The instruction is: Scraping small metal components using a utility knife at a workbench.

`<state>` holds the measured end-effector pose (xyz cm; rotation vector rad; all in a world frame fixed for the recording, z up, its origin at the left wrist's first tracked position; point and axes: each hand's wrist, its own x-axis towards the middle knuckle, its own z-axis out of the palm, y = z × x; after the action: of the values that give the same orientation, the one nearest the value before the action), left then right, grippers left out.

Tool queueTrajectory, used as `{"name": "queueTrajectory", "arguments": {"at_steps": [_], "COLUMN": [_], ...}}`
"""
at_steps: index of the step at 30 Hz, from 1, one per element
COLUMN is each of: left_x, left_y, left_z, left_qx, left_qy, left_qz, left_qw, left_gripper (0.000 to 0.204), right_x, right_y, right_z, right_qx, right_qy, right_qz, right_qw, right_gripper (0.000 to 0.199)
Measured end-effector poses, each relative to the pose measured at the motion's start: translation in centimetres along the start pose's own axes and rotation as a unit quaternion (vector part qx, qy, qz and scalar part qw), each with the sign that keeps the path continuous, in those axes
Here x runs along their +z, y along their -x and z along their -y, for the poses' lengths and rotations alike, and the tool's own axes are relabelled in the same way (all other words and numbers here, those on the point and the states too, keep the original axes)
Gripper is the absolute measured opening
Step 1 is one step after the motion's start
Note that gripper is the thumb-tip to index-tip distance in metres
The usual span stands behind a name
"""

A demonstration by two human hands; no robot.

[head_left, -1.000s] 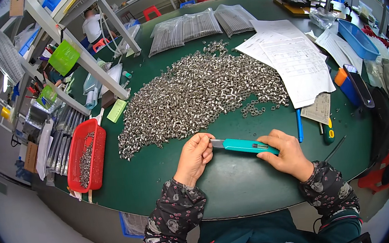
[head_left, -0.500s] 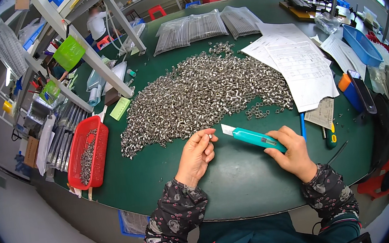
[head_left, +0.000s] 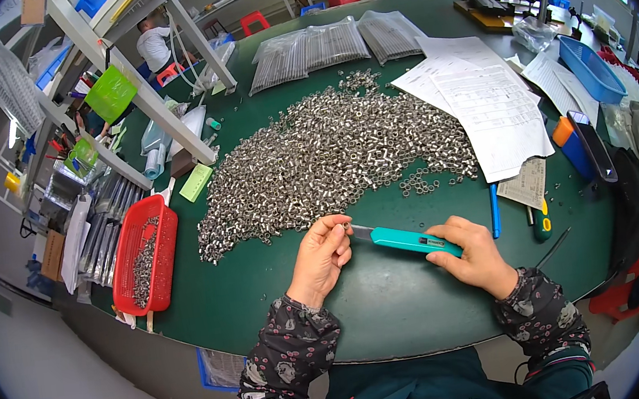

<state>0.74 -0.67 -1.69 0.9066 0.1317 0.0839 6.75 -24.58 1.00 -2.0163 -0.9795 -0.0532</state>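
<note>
Forearms (head_left: 286, 354) reach forward, left hand (head_left: 319, 261) pinching a metal ring (head_left: 346, 228), right hand (head_left: 474, 253) gripping a teal knife (head_left: 411, 242) pointed leftward.

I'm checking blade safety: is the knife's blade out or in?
Out: the grey blade juts from the green knife in the right hand, near the ring in the left hand.

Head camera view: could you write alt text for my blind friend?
A person's left hand pinches a small metal ring close to the tip of a teal utility knife held in the right hand, over a green table. Beyond lies a broad pile of metal rings, with a red basket at left and paper sheets at right.
</note>
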Motion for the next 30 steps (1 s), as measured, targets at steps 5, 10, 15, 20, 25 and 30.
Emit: {"name": "queueTrajectory", "arguments": {"at_steps": [5, 10, 15, 20, 25, 30], "left_x": [0.10, 0.32, 0.06, 0.52, 0.25, 0.43], "left_y": [0.16, 0.03, 0.08, 0.15, 0.07, 0.01], "left_z": [-0.10, -0.19, -0.08, -0.27, -0.19, -0.04], "left_qx": [-0.010, -0.003, 0.000, -0.014, -0.010, -0.004], "left_qy": [0.006, -0.002, -0.006, 0.021, -0.029, -0.028], "left_qz": [0.024, -0.004, -0.006, -0.025, -0.014, -0.017], "left_qw": [1.000, 1.000, 1.000, 0.999, 0.999, 0.999], "left_gripper": [0.013, 0.015, 0.015, 0.016, 0.016, 0.015], "right_x": [0.05, -0.13, 0.13, 0.06, -0.03, -0.12], "right_y": [0.02, -0.03, 0.04, 0.05, 0.03, 0.02], "right_z": [0.15, -0.10, -0.15, 0.03, 0.06, -0.13], "right_qx": [0.009, 0.011, 0.002, 0.004, 0.020, 0.041], "right_qy": [0.006, -0.024, -0.006, -0.005, -0.014, -0.038], "right_qz": [0.012, -0.050, -0.024, -0.019, -0.003, 0.018], "right_qw": [1.000, 0.998, 1.000, 1.000, 1.000, 0.998], "right_gripper": [0.027, 0.027, 0.026, 0.026, 0.026, 0.025]}}
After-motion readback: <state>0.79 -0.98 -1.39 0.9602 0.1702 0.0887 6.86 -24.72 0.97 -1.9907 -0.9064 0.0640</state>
